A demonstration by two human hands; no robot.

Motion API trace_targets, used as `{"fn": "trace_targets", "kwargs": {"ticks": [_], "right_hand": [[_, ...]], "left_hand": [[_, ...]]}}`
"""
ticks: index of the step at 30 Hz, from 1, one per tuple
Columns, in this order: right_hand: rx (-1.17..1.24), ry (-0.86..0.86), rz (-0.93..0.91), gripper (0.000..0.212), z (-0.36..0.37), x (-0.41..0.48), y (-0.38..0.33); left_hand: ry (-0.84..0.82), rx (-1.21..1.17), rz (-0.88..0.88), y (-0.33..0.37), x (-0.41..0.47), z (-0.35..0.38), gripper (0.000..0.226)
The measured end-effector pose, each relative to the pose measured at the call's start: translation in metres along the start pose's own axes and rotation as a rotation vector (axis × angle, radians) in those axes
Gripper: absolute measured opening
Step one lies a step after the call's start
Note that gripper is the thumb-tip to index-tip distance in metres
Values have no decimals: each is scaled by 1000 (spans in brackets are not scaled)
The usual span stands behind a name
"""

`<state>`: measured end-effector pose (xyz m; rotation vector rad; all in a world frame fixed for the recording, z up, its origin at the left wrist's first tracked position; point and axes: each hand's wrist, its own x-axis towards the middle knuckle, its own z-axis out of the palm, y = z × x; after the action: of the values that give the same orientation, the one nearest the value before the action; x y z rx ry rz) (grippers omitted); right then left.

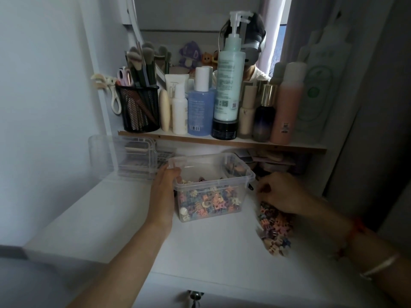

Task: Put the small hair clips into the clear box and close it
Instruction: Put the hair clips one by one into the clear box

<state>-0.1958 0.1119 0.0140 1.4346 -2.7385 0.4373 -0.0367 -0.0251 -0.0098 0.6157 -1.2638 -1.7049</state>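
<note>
White desktop (211,252) — bottle shelf (222,142) above clear box (211,188), organizer (124,156) beside it.

Head camera looks forward and down, close over the desk (100,218) and shelf (222,142).

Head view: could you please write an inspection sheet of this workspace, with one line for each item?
Surface: white tabletop, dimly lit.
Job's things: clear box is open and partly filled with small hair clips; loose pile of clips lies to its right; no lid identified.
Clutter: clear organiser behind the box on the left; shelf crowded with bottles and a mesh cup of brushes.
Grippers: left hand grips the box's left rim; right hand is at the pile with fingers curled, hold unclear.
Cables: nothing seen.
Surroundings: pale wall on the left, drawer knob below.
</note>
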Motion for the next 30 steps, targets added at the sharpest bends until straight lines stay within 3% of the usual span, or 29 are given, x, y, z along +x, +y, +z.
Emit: {"fn": "trace_targets", "kwargs": {"ticks": [4,7,11,17,30], "right_hand": [[552,290,-8,18,-33,3,-11],[725,281,-114,9,-46,4,-26],[359,362,-41,18,-37,10,-15],[-75,-25,52,26,1,19,17],[-10,-48,211,22,6,25,19]], "left_hand": [[3,7,11,-1,1,-1,18],[5,8,25,-2,2,-1,18],[5,-1,31,-2,2,-1,17],[-25,-29,12,-2,2,-1,16],[-26,-26,34,-3,4,-3,16]]}}
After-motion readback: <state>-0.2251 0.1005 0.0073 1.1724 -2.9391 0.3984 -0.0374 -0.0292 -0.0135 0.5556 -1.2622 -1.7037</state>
